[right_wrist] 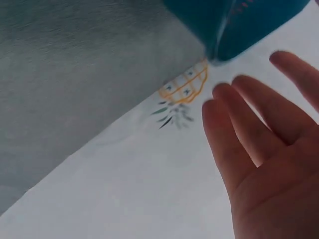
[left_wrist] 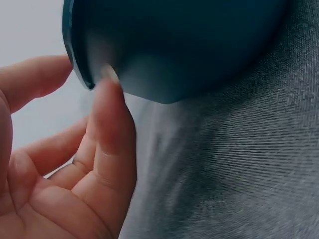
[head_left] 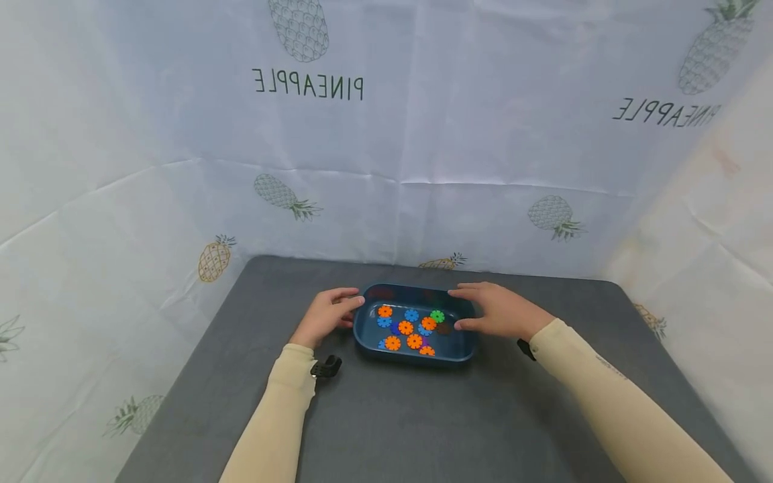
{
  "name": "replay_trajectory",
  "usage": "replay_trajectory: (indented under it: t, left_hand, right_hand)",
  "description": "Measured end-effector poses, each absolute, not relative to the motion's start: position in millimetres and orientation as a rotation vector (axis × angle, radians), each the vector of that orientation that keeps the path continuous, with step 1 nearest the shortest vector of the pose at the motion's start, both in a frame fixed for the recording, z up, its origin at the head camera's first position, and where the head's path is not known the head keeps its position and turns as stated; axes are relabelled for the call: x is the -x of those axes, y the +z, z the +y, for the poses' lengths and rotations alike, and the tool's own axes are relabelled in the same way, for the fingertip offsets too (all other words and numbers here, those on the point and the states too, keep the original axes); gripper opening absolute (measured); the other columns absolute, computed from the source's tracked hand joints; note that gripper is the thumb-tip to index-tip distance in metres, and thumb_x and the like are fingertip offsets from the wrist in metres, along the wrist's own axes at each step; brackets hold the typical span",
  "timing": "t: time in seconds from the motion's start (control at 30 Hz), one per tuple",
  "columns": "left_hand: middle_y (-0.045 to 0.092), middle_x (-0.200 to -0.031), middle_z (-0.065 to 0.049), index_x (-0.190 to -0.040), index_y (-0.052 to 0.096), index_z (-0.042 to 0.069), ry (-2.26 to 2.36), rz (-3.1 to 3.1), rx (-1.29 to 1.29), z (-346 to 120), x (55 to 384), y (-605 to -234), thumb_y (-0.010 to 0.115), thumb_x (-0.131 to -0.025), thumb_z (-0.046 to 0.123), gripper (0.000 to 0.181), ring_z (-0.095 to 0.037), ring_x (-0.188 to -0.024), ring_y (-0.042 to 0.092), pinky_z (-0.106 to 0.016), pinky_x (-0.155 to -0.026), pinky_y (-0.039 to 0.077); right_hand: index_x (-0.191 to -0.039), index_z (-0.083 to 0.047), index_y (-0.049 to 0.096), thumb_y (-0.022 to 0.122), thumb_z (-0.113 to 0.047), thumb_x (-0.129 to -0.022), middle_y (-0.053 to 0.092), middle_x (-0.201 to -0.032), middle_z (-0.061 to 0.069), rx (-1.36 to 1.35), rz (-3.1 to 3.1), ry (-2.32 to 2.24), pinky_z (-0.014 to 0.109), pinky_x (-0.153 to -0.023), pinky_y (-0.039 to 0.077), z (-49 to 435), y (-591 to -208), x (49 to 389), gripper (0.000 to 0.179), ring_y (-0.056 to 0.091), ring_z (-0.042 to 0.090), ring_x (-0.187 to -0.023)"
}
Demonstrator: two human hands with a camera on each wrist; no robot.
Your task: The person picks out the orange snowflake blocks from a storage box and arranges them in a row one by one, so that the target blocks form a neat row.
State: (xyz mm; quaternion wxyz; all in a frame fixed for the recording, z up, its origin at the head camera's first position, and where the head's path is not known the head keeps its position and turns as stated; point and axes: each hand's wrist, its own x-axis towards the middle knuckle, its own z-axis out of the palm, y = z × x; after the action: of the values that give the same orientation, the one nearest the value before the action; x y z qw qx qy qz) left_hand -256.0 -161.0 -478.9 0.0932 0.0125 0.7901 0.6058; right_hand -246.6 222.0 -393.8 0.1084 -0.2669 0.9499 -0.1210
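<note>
A dark blue tray (head_left: 374, 357) with rounded corners stands on the grey table. Inside lie several snowflake-shaped plastic discs: orange (head_left: 393, 343), blue (head_left: 412, 315), green (head_left: 437, 316) and purple. My left hand (head_left: 329, 314) is at the tray's left end. In the left wrist view, digits of that hand (left_wrist: 65, 184) pinch the rim, one at its edge and another against the outer wall. Over the right end hovers my right hand (head_left: 504, 310), overlapping the tray in the head view. Its fingers (right_wrist: 224, 129) are spread and rather straight, holding nothing.
The grey table (head_left: 398, 429) has rounded back corners. A white cloth (head_left: 386, 221) printed with pineapples hangs behind it and along both sides. A black wrist strap (head_left: 327, 367) shows at the left sleeve (head_left: 274, 409).
</note>
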Motion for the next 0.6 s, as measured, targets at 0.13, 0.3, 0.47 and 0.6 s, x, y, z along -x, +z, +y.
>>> replay_trajectory:
  t: [0.13, 0.3, 0.47, 0.6]
  left_hand:
    - [0.076, -0.125, -0.014, -0.147, 0.068, 0.014, 1.837, 2.288, -0.035, -162.0, 257.9, -484.3, 0.078, -0.1, 0.043, 0.056, -0.021, -0.085, 0.072, -0.033, -0.079, 0.066]
    - [0.077, -0.113, -0.014, -0.144, 0.07, 0.011, 1.874, 2.229, -0.069, -162.6, 260.4, -489.1, 0.078, -0.101, 0.036, 0.051, -0.018, -0.078, 0.069, -0.029, -0.074, 0.064]
    - [0.076, -0.108, -0.012, -0.145, 0.068, 0.008, 1.926, 2.178, -0.069, -167.9, 261.9, -493.2, 0.078, -0.101, 0.03, 0.05, -0.016, -0.074, 0.067, -0.026, -0.072, 0.063]
    - [0.075, -0.106, -0.013, -0.145, 0.068, 0.009, 1.96, 2.168, -0.077, -169.0, 262.7, -494.5, 0.078, -0.101, 0.03, 0.05, -0.016, -0.074, 0.065, -0.025, -0.071, 0.063]
  right_hand:
    - [-0.157, -0.016, 0.058, 0.079, -0.042, -0.099, 0.055, -0.163, 0.015, 0.831, 2.732, -0.322, 0.063, -0.12, 0.045, 205.3, -392.3, 257.1, 0.067, 0.05, 0.042, -0.151]
    - [-0.155, -0.017, 0.062, 0.081, -0.034, -0.099, 0.058, -0.16, 0.011, 0.884, 2.697, -0.327, 0.059, -0.12, 0.046, 187.9, -389.5, 265.2, 0.062, 0.052, 0.037, -0.15]
    - [-0.154, -0.016, 0.062, 0.082, -0.029, -0.099, 0.062, -0.157, 0.007, 0.86, 2.609, -0.374, 0.054, -0.117, 0.051, 169.5, -385.8, 273.7, 0.06, 0.059, 0.032, -0.145]
    - [-0.152, -0.013, 0.064, 0.082, -0.026, -0.098, 0.068, -0.15, 0.008, 0.838, 2.547, -0.366, 0.051, -0.111, 0.056, 159.7, -389.5, 281.6, 0.058, 0.067, 0.031, -0.134]
